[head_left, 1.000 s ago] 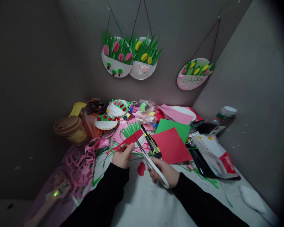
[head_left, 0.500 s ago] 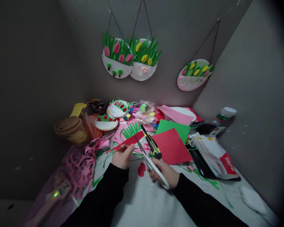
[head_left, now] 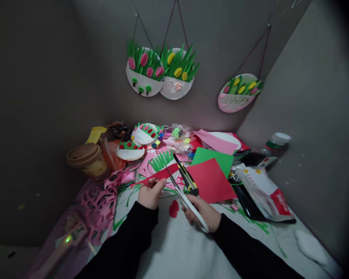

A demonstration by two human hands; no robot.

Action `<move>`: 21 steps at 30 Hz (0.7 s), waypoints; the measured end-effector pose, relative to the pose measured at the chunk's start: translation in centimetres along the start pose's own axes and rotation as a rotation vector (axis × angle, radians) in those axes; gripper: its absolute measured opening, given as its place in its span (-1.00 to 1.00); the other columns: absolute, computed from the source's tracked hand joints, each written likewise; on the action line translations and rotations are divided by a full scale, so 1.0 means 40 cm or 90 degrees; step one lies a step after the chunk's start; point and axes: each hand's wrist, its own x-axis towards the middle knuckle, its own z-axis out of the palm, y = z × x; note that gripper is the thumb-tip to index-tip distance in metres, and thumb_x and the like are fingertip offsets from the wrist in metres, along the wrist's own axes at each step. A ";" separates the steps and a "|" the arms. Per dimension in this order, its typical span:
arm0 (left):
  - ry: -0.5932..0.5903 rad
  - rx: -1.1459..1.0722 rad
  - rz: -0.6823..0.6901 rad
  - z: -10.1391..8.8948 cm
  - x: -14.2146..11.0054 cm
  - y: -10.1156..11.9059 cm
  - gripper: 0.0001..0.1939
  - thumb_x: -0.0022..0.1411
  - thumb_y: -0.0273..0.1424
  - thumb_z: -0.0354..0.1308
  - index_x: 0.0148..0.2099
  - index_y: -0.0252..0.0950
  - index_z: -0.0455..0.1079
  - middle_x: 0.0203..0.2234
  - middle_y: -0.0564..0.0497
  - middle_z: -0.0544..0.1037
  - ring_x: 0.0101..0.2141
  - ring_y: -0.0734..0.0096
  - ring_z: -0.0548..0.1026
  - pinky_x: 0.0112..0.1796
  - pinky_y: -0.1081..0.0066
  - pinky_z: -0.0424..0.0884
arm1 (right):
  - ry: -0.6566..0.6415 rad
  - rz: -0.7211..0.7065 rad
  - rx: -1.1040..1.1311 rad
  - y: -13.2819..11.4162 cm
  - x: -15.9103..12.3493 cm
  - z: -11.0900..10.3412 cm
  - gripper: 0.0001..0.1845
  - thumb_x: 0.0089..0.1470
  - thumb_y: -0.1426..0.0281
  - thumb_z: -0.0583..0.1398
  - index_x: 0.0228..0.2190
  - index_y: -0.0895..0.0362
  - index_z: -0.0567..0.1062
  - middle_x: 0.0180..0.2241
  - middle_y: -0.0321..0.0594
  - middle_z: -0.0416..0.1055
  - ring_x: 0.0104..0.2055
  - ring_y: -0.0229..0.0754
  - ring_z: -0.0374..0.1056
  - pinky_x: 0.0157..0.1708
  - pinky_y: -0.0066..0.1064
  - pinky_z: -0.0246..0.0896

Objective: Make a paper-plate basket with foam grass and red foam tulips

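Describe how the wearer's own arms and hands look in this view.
Both arms wear long, plain black sleeves reaching the wrists, with no markings that I can see. The left hand and the right hand are bare: no gloves. No ring shows on the fingers in view, and no cable shows on either arm.

The scene is being lit dimly and coolly from a source out of view, with the left wall being sunk in gloom, the pale table being shown brighter, and a soft shadow being cast beside the left sleeve. A small green glow is being given off by a blurred pink tool at lower left, while the right border is being swallowed by a curved black vignette. Toward the right edge, the bottle is being stretched by wide-angle distortion, and fine detail is being softened throughout.
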 end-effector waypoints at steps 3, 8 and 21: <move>-0.001 0.003 0.001 -0.001 0.002 -0.002 -0.65 -0.23 -0.25 0.28 -0.66 -0.30 0.16 -0.77 0.19 0.19 -0.70 0.65 0.14 -0.66 0.53 0.02 | -0.002 0.010 0.003 0.001 0.001 -0.002 -0.78 -0.27 0.43 0.15 -0.46 0.11 0.23 -0.64 -0.48 0.16 -0.68 -0.43 0.04 -0.69 -0.56 0.01; 0.003 -0.017 -0.003 -0.001 0.003 -0.002 -0.66 -0.25 -0.26 0.29 -0.65 -0.30 0.18 -0.77 0.19 0.20 -0.70 0.65 0.15 -0.66 0.53 0.01 | 0.003 0.021 -0.030 0.000 -0.001 -0.008 -0.81 -0.23 0.42 0.15 -0.47 0.12 0.23 -0.66 -0.48 0.16 -0.70 -0.42 0.07 -0.71 -0.56 -0.01; -0.113 -0.011 -0.007 0.003 0.005 -0.005 -0.61 -0.19 -0.13 0.28 -0.57 -0.30 0.21 -0.79 0.19 0.23 -0.78 0.70 0.07 -0.73 0.59 -0.10 | 0.028 -0.004 -0.068 -0.027 -0.002 -0.011 -0.71 -0.21 0.27 0.22 -0.53 0.12 0.20 -0.66 -0.46 0.14 -0.67 -0.43 0.03 -0.68 -0.56 -0.06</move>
